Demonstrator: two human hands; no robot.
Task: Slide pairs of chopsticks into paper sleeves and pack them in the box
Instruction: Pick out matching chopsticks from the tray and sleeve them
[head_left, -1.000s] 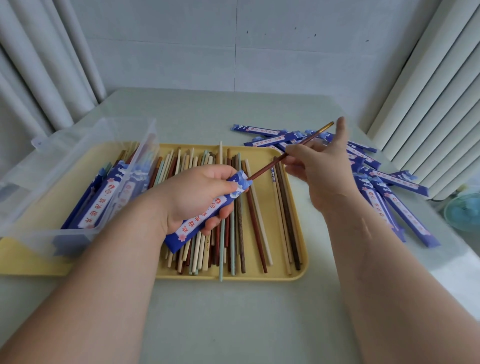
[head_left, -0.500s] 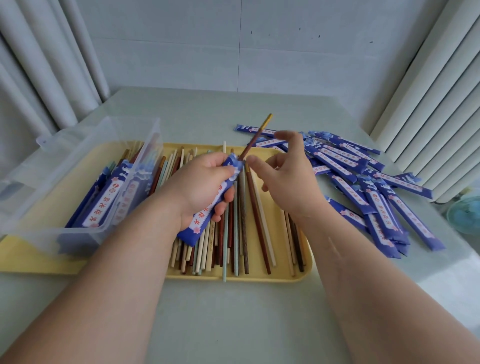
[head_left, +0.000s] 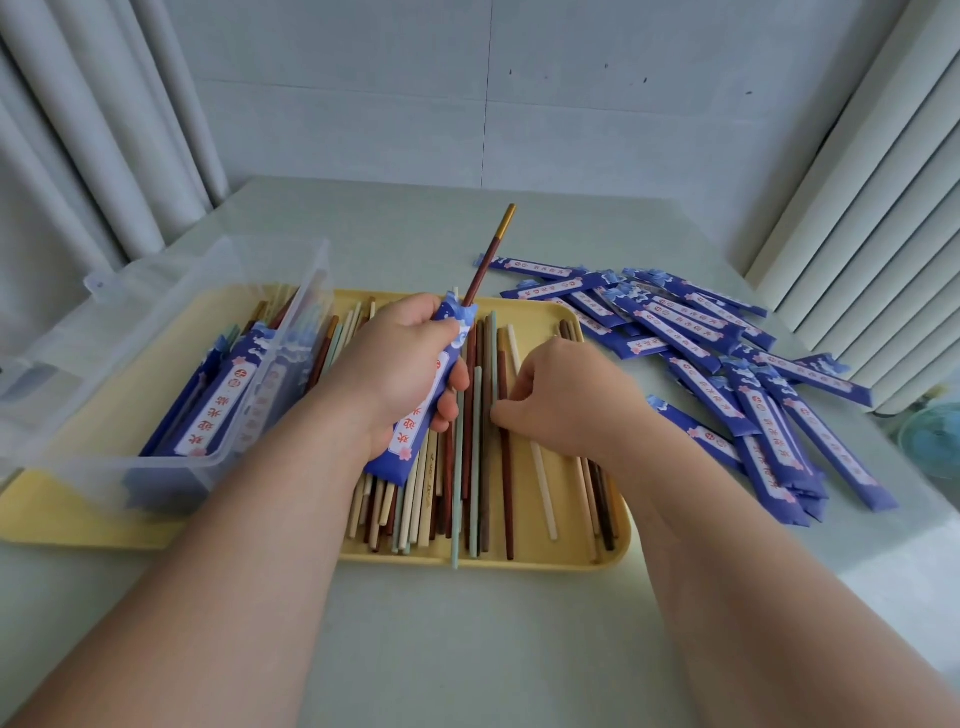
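The left hand is curled firmly round a blue paper sleeve, held over the yellow tray. A brown chopstick with a gold tip sticks out of the sleeve's top. The right hand rests on the loose chopsticks in the tray, fingers bent down onto them; whether it has pinched one cannot be told. The clear plastic box at the tray's left end holds filled sleeves. More sleeves lie heaped on the table to the right.

Pale wall, grey curtains, perhaps a fan.
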